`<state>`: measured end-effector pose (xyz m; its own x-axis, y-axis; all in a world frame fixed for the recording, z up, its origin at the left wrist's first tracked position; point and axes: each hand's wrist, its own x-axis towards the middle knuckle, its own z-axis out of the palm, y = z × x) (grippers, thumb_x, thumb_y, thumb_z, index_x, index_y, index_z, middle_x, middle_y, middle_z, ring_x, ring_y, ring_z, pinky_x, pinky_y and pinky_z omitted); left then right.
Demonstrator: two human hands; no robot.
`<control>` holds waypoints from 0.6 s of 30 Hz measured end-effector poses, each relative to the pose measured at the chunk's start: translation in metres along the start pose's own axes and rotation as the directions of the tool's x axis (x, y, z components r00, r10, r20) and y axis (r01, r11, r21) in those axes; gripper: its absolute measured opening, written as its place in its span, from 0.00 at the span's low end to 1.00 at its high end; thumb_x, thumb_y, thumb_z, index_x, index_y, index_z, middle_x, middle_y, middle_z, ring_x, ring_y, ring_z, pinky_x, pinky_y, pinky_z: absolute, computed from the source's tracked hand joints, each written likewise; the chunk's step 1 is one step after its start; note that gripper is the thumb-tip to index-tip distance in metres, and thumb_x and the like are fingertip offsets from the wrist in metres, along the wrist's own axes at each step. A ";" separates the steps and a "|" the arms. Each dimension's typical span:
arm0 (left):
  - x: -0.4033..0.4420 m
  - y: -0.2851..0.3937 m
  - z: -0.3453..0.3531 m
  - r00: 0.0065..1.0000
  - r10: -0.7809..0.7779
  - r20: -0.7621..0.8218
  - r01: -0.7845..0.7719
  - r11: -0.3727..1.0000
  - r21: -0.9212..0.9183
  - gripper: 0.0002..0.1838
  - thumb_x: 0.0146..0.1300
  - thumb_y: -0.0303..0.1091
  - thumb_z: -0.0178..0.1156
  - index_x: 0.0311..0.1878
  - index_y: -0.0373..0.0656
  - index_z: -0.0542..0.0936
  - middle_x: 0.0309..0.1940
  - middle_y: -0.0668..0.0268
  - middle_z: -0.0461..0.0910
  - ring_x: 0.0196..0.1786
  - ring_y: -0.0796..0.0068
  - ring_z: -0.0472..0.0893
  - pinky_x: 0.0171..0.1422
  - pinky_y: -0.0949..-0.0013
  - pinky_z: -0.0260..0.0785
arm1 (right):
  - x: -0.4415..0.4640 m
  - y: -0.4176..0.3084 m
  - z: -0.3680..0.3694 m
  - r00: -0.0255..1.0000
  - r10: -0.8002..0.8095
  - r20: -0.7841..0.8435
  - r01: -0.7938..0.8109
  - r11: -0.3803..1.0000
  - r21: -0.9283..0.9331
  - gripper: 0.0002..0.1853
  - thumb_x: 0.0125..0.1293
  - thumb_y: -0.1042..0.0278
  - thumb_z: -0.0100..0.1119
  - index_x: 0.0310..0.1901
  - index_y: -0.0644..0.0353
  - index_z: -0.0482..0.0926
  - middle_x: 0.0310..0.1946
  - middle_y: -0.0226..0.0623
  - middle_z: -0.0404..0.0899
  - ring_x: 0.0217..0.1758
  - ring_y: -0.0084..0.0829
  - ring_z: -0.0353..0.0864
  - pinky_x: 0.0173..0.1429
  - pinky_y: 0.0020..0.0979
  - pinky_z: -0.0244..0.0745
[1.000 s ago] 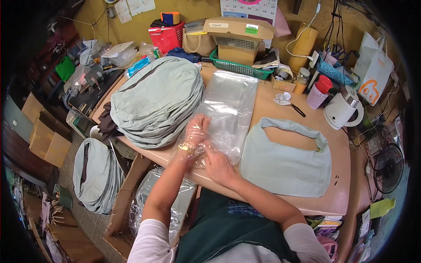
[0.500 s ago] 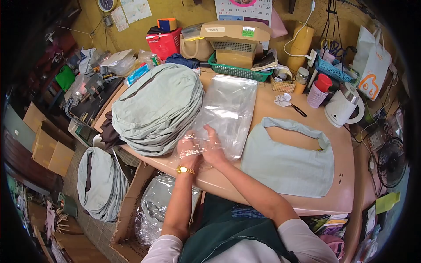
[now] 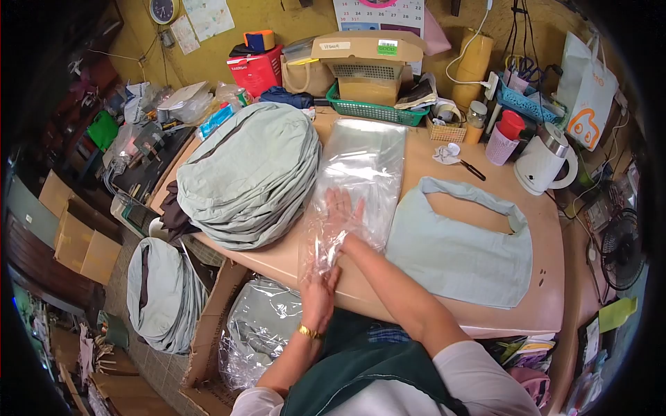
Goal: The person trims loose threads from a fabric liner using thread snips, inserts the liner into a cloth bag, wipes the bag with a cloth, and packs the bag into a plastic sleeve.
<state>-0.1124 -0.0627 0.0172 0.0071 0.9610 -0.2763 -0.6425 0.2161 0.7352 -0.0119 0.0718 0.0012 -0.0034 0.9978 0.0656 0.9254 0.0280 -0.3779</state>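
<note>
My right hand (image 3: 341,213) lies spread inside or under a clear plastic sleeve, over the lower part of a stack of clear plastic bags (image 3: 364,156). Close to the table's front edge, my left hand (image 3: 319,298) is closed on the lower end of that plastic sleeve (image 3: 319,243), a gold watch at its wrist. A pale green cloth bag (image 3: 458,260) lies flat to the right of the plastic, its handle loop pointing away from me. Left of the plastic rises a tall pile of pale green cloth bags (image 3: 246,173).
Below the table's front edge, an open carton (image 3: 211,326) holds plastic-wrapped cloth. More folded cloth (image 3: 163,298) stands on the floor at left. A green basket (image 3: 378,113) with boxes, a white kettle (image 3: 544,159) and a red-lidded cup (image 3: 503,142) line the back.
My left hand has moved down toward the table's front edge, drawing the plastic sleeve with it. My right hand has spread and sits farther up over the plastic stack. The view has shifted slightly.
</note>
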 end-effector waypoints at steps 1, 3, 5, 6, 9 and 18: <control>-0.015 0.002 0.005 0.999 -0.019 -0.034 0.019 1.000 -0.017 0.21 0.75 0.25 0.43 0.69 0.36 0.65 0.62 0.60 0.73 0.58 0.66 0.78 0.65 0.63 0.74 | 0.003 -0.001 -0.011 0.997 0.033 0.065 -0.034 0.999 0.019 0.47 0.67 0.34 0.43 0.79 0.55 0.43 0.80 0.46 0.37 0.84 0.43 0.32 0.76 0.64 0.16; -0.013 0.002 -0.006 0.998 -0.036 -0.055 0.033 0.999 -0.041 0.21 0.75 0.26 0.43 0.69 0.35 0.65 0.61 0.59 0.74 0.59 0.66 0.79 0.64 0.63 0.75 | -0.009 -0.016 -0.026 0.992 0.072 0.104 -0.070 0.997 -0.029 0.48 0.66 0.33 0.44 0.79 0.53 0.42 0.80 0.46 0.36 0.84 0.44 0.31 0.75 0.67 0.15; 0.000 -0.001 -0.021 0.996 -0.055 -0.073 0.050 0.996 -0.075 0.20 0.75 0.27 0.43 0.68 0.34 0.65 0.61 0.57 0.74 0.59 0.65 0.79 0.63 0.64 0.76 | -0.031 -0.029 -0.035 0.985 -0.025 0.173 0.040 0.996 -0.083 0.47 0.66 0.33 0.44 0.78 0.54 0.46 0.80 0.48 0.36 0.83 0.48 0.30 0.73 0.71 0.16; 0.010 -0.002 -0.033 0.995 -0.079 -0.061 0.074 0.994 -0.079 0.21 0.76 0.29 0.43 0.68 0.33 0.64 0.61 0.55 0.75 0.60 0.64 0.79 0.63 0.64 0.76 | -0.049 -0.027 -0.028 0.972 -0.194 0.135 0.203 0.978 -0.055 0.45 0.64 0.35 0.48 0.77 0.53 0.53 0.80 0.51 0.39 0.83 0.53 0.29 0.70 0.76 0.18; 0.011 0.003 -0.037 0.995 -0.096 -0.039 0.093 0.993 -0.077 0.21 0.78 0.34 0.42 0.67 0.29 0.65 0.60 0.51 0.76 0.57 0.63 0.81 0.59 0.64 0.78 | -0.078 -0.034 -0.027 0.927 -0.194 0.320 0.227 0.972 -0.068 0.43 0.62 0.36 0.53 0.75 0.49 0.60 0.79 0.54 0.42 0.82 0.56 0.28 0.69 0.78 0.18; -0.102 0.135 -0.065 0.857 0.466 0.220 -0.439 0.437 0.785 0.20 0.75 0.40 0.49 0.40 0.32 0.84 0.29 0.61 0.84 0.33 0.74 0.80 0.40 0.71 0.71 | -0.033 -0.011 -0.058 0.916 0.061 0.397 -0.030 0.996 -0.085 0.37 0.63 0.35 0.50 0.73 0.39 0.64 0.79 0.41 0.45 0.83 0.49 0.37 0.72 0.74 0.15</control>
<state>-0.2497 -0.1423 0.1042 -0.1245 0.9623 0.2418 0.3177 -0.1922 0.9285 -0.0003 0.0350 0.0569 -0.0967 0.9393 -0.3292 0.9540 -0.0069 -0.2999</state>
